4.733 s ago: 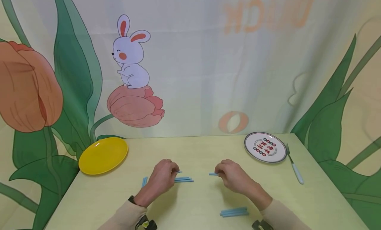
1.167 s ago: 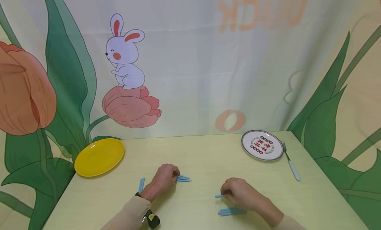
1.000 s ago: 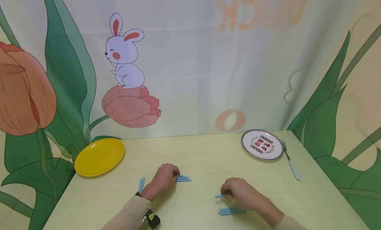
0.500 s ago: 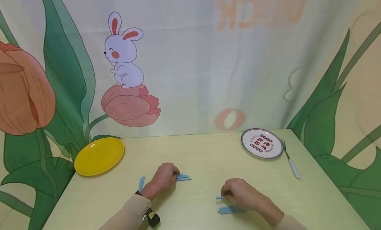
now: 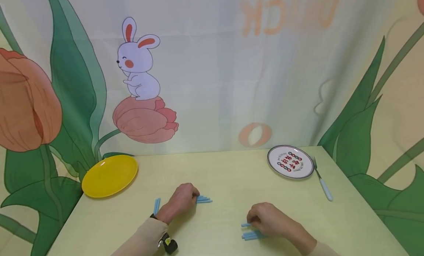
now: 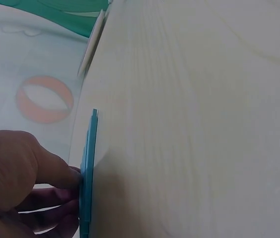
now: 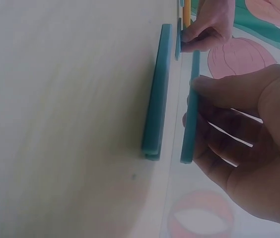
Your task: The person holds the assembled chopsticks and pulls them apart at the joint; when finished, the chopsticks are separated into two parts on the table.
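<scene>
In the head view my right hand (image 5: 269, 219) pinches one slim blue stick (image 5: 245, 225) between thumb and fingertips. It is held close over a small pile of blue sticks (image 5: 251, 235), part of which the hand covers. The right wrist view shows the held stick (image 7: 191, 114) apart from the pile (image 7: 157, 94) and roughly parallel to it. My left hand (image 5: 182, 200) is at another blue stick pile (image 5: 203, 199) in the middle of the table. In the left wrist view its thumb and fingertips grip at the upper side of those sticks (image 6: 89, 148).
Two more blue sticks (image 5: 157, 205) lie left of my left wrist. A yellow plate (image 5: 110, 176) sits at the back left of the table (image 5: 212, 171). At the back right are a white patterned plate (image 5: 276, 167) and a fork (image 5: 325, 189). A printed curtain (image 5: 205, 83) hangs behind.
My right hand has come toward the near edge with its stick, down close to the right pile. My left hand, which held a stick beside the middle pile, now has its fingertips at that pile.
</scene>
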